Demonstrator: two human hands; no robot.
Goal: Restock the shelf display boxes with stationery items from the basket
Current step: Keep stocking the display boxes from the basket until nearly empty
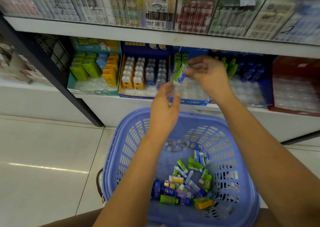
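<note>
Your right hand (206,74) pinches a green-and-white eraser (179,74) over the middle blue display box (189,102). Your left hand (164,109) is open, fingers spread, just below it. The blue basket (121,150) on the floor holds mixed erasers.

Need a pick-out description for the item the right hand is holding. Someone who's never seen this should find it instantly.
Start at the lower shelf with its row of display boxes, above the purple basket. Both hands meet before the blue box, third from the left. The item is the green-and-white packet pinched in the right hand: the only one held in the air, tilted.
</note>
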